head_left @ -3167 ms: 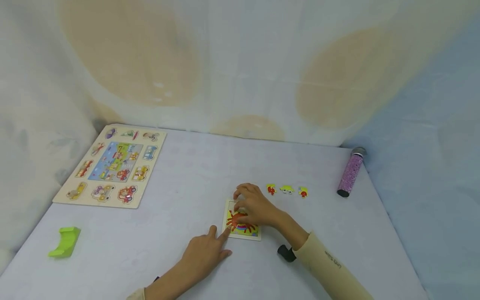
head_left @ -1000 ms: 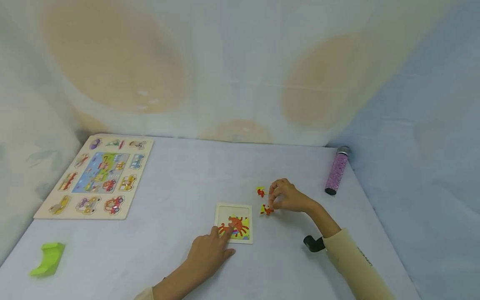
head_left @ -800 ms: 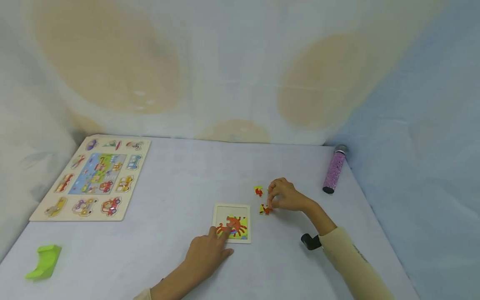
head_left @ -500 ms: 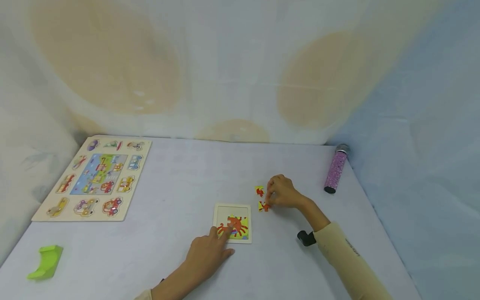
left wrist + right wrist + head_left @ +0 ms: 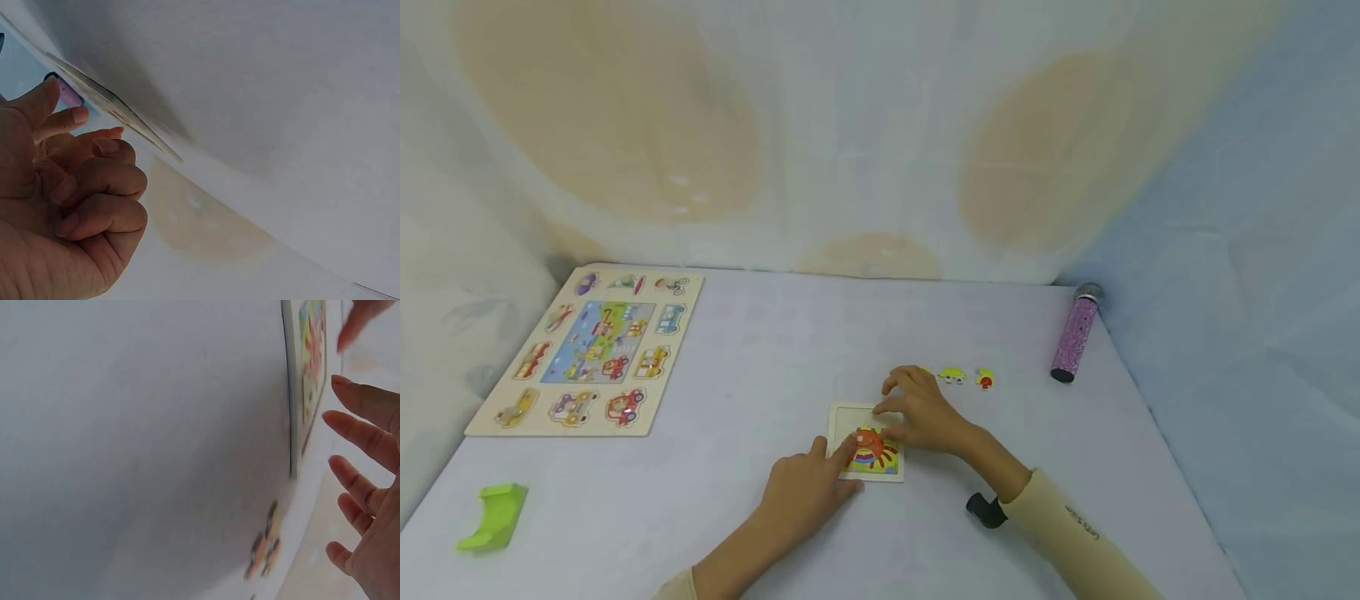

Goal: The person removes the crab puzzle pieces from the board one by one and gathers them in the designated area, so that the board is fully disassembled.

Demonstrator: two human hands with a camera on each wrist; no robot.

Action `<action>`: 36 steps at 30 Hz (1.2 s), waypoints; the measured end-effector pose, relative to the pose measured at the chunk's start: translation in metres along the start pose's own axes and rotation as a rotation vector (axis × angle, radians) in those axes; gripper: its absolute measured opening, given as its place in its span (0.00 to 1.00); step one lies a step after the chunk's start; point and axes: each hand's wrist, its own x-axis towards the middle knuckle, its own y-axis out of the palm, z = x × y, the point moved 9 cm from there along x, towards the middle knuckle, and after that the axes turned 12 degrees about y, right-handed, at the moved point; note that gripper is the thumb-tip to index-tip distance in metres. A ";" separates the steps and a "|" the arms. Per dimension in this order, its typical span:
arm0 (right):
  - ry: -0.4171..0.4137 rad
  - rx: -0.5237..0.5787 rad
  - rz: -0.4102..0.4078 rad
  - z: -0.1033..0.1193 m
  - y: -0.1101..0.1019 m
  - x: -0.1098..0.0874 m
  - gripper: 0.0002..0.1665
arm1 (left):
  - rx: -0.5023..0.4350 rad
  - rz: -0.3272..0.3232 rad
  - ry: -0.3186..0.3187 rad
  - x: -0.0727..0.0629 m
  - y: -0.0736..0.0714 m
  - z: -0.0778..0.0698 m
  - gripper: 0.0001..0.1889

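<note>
A: Item one, the crab puzzle board (image 5: pixel 853 415): location?

B: Beneath the fingers of both hands. Left hand (image 5: pixel 801 496): index extended over the crab, three fingers curled palmward, gripping nothing visible. Right hand (image 5: pixel 925 419): fingers spread, lightly bent above the board's right side, nothing visible between them.

A: Differences by view?

B: Head view alone listed the vehicle puzzle board (image 5: pixel 651 398) and green block (image 5: pixel 497 518), both well left of the left fingers; also, beyond the right fingers, an eyed piece (image 5: pixel 952 376) and a red-and-yellow piece (image 5: pixel 985 379). The purple microphone (image 5: pixel 1075 337), farther right of those fingers, showed whole there, partly in the left wrist view. Only the left wrist view displayed the curled fingertips.

A: Hidden or doubtful?

B: Another loose piece (image 5: pixel 924 368), mostly behind the right fingers; a black object (image 5: pixel 985 510), part-covered by the right sleeve (image 5: pixel 1071 533). Pieces blurred in the right wrist view. Whether any fingertip touched the board, I could not tell.
</note>
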 end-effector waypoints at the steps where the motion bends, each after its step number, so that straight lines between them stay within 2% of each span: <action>1: 0.000 0.005 0.013 0.003 0.003 0.001 0.15 | 0.001 -0.006 -0.013 0.000 0.000 0.004 0.33; 7: 0.022 0.025 0.045 0.010 0.013 0.007 0.15 | 0.008 0.030 -0.065 0.009 0.001 0.028 0.39; 12: 0.039 0.056 0.047 0.010 0.016 0.007 0.15 | -0.012 0.046 -0.072 0.019 0.002 0.041 0.43; 18: 0.057 0.085 0.035 0.008 0.018 0.006 0.15 | -0.041 0.045 -0.078 0.027 0.005 0.043 0.46; 24: 0.054 0.088 0.032 0.008 0.020 0.005 0.15 | -0.038 0.082 -0.106 0.028 0.009 0.042 0.47; 32: -0.067 -0.019 -0.036 0.017 0.018 0.001 0.18 | -0.030 0.069 -0.106 0.026 0.006 0.041 0.46; 36: -0.090 -0.057 0.018 0.021 0.018 0.007 0.17 | -0.042 0.073 -0.102 0.026 0.009 0.041 0.46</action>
